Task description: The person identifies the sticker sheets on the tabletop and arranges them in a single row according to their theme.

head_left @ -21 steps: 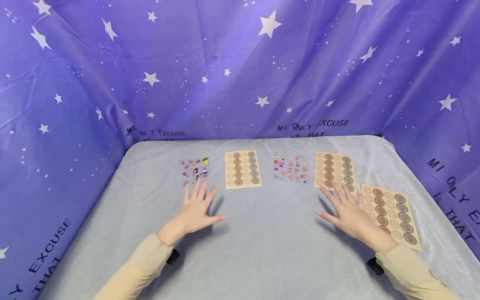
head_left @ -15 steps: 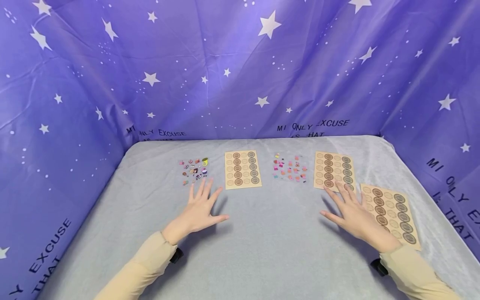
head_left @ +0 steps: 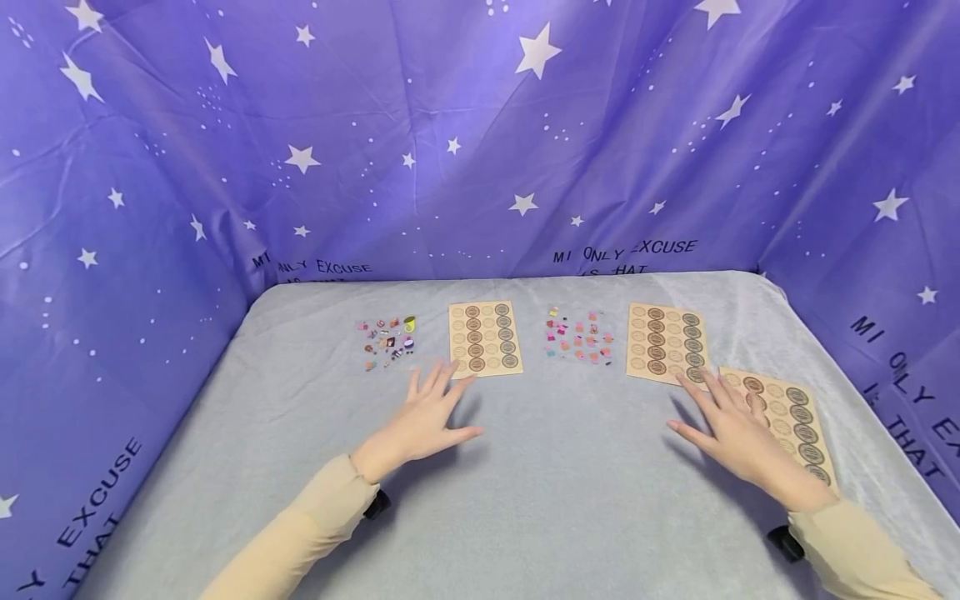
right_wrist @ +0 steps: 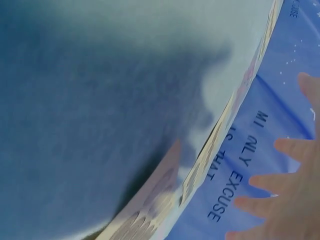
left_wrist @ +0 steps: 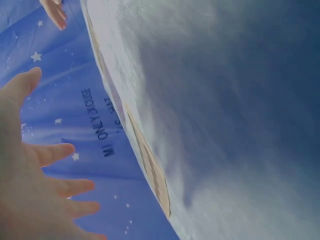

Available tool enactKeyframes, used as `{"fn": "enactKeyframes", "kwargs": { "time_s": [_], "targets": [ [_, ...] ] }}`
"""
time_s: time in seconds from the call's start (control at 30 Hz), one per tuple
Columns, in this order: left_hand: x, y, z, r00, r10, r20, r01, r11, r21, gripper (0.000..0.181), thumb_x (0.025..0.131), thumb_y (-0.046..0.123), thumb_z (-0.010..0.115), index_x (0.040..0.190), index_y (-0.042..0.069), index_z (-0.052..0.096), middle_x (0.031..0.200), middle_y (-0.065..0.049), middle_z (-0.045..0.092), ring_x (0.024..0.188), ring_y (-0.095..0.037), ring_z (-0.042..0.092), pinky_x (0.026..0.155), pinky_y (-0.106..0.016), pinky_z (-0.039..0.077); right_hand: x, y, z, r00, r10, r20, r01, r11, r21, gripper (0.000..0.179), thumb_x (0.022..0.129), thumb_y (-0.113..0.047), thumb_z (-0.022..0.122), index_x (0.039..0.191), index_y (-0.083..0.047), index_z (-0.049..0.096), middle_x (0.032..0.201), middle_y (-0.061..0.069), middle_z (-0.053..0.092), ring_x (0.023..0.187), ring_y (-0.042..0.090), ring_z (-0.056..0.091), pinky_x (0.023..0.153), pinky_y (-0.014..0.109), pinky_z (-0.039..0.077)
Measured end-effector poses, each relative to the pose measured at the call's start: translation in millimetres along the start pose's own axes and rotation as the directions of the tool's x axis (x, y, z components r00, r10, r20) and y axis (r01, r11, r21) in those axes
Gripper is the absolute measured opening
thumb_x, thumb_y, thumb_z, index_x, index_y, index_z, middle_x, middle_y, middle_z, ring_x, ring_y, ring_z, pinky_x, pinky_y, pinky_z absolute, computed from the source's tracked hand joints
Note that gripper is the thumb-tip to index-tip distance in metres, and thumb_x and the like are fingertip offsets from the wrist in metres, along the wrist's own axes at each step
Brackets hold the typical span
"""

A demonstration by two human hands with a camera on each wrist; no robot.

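My left hand [head_left: 416, 425] hovers over the table with its fingers spread and nothing in them. Its fingertips are nearest to a tan sheet of round stickers [head_left: 485, 340] and a clear sheet of small colourful stickers [head_left: 386, 342]. On the other side, my right hand [head_left: 742, 442] also floats with spread fingers, holding nothing. It covers part of the front right sticker sheet [head_left: 802, 417], and its fingertips overlap the lower edge of another tan sticker sheet [head_left: 666, 337]. A second clear sheet with pink stickers [head_left: 577, 337] lies between the two back tan sheets. Both wrist views show the hands raised above the cloth.
A grey velvety cloth [head_left: 540, 500] covers the table. Purple curtains [head_left: 420, 100] with white stars and black lettering enclose the back and both sides.
Both hands have drifted to the right, with fingers still spread. The left one has moved from below the colourful stickers toward the tan sheet. The sheets lie as before.
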State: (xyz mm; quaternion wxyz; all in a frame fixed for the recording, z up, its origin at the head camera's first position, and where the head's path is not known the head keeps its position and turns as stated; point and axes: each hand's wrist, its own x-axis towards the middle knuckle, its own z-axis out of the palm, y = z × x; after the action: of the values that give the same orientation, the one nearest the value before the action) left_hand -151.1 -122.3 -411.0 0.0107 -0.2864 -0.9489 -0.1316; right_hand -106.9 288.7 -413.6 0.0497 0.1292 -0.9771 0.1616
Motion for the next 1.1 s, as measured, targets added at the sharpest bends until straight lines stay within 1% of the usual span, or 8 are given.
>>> {"fn": "enactKeyframes", "kwargs": {
  "time_s": [0.13, 0.23, 0.4, 0.6, 0.63, 0.77, 0.97, 1.1],
  "targets": [
    [7.4, 8.4, 1.4, 0.999, 0.032, 0.008, -0.032, 0.999, 0.001, 0.074, 0.079, 0.058, 0.052, 0.134, 0.01, 0.037, 0.142, -0.018, 0.022, 0.131, -0.035, 0.014, 0.102, -0.06, 0.004, -2.9, 7, -4, 1.0, 0.019, 0.003, -0.019, 1.0, 0.017, 0.072, 0.086, -0.043, 0.051, 0.143, -0.016, 0.015, 0.139, 0.031, 0.016, 0.118, 0.056, 0.017, 0.094, 0.069, -0.001],
    [13.7, 14.2, 4.7, 0.997, 0.075, -0.005, -0.074, 0.997, 0.011, 0.069, 0.079, 0.054, 0.054, 0.131, 0.01, 0.04, 0.14, -0.019, 0.027, 0.13, -0.035, 0.019, 0.101, -0.061, 0.009, -5.2, 13, -7, 1.0, 0.028, -0.008, -0.028, 0.999, 0.021, 0.071, 0.087, -0.041, 0.051, 0.142, -0.015, 0.016, 0.137, 0.033, 0.017, 0.119, 0.054, 0.019, 0.096, 0.067, -0.002],
    [22.9, 25.6, 10.4, 0.991, 0.136, -0.017, -0.136, 0.991, 0.009, 0.063, 0.08, 0.052, 0.054, 0.128, 0.011, 0.045, 0.136, -0.017, 0.033, 0.127, -0.035, 0.025, 0.102, -0.059, 0.012, -8.8, 22, -12, 0.998, 0.033, -0.044, -0.033, 0.999, 0.011, 0.07, 0.087, -0.039, 0.052, 0.142, -0.012, 0.019, 0.133, 0.036, 0.022, 0.119, 0.052, 0.021, 0.097, 0.066, 0.003],
    [34.2, 42.9, 14.3, 0.983, 0.184, 0.004, -0.184, 0.983, -0.024, 0.059, 0.082, 0.051, 0.052, 0.127, 0.013, 0.046, 0.134, -0.014, 0.037, 0.125, -0.034, 0.029, 0.102, -0.057, 0.016, -14.0, 36, -18, 0.996, 0.026, -0.081, -0.024, 0.999, 0.022, 0.066, 0.086, -0.034, 0.054, 0.139, -0.007, 0.025, 0.126, 0.039, 0.029, 0.113, 0.054, 0.027, 0.091, 0.068, 0.014],
    [36.0, 45.8, 14.7, 0.981, 0.191, 0.006, -0.191, 0.981, -0.028, 0.059, 0.083, 0.05, 0.052, 0.127, 0.013, 0.046, 0.134, -0.014, 0.038, 0.125, -0.033, 0.03, 0.102, -0.057, 0.017, -14.8, 38, -19, 0.996, 0.021, -0.088, -0.019, 0.999, 0.025, 0.066, 0.086, -0.033, 0.054, 0.139, -0.006, 0.025, 0.125, 0.039, 0.03, 0.112, 0.054, 0.028, 0.089, 0.068, 0.015],
    [43.3, 56.3, 18.3, 0.977, 0.214, 0.014, -0.213, 0.977, -0.028, 0.056, 0.084, 0.049, 0.051, 0.127, 0.014, 0.046, 0.133, -0.013, 0.04, 0.124, -0.029, 0.032, 0.102, -0.054, 0.02, -17.2, 48, -20, 0.995, 0.024, -0.097, -0.021, 0.999, 0.036, 0.064, 0.086, -0.031, 0.054, 0.137, -0.002, 0.027, 0.124, 0.04, 0.03, 0.109, 0.057, 0.028, 0.086, 0.07, 0.016],
    [53.3, 73.0, 22.9, 0.972, 0.235, 0.03, -0.234, 0.972, -0.032, 0.052, 0.085, 0.046, 0.051, 0.126, 0.015, 0.048, 0.131, -0.009, 0.042, 0.123, -0.024, 0.035, 0.103, -0.044, 0.024, -23.4, 58, -25, 0.993, 0.049, -0.107, -0.044, 0.998, 0.052, 0.062, 0.086, -0.026, 0.056, 0.135, 0.001, 0.028, 0.119, 0.043, 0.031, 0.102, 0.06, 0.031, 0.08, 0.071, 0.021],
    [60.5, 85.8, 27.4, 0.971, 0.236, 0.029, -0.233, 0.969, -0.079, 0.049, 0.086, 0.042, 0.052, 0.126, 0.014, 0.049, 0.13, -0.007, 0.044, 0.121, -0.022, 0.037, 0.103, -0.038, 0.027, -27.3, 65, -27, 0.993, 0.068, -0.098, -0.06, 0.995, 0.078, 0.064, 0.087, -0.026, 0.054, 0.136, 0.002, 0.024, 0.118, 0.043, 0.031, 0.101, 0.06, 0.031, 0.082, 0.07, 0.021]
  ]
}}
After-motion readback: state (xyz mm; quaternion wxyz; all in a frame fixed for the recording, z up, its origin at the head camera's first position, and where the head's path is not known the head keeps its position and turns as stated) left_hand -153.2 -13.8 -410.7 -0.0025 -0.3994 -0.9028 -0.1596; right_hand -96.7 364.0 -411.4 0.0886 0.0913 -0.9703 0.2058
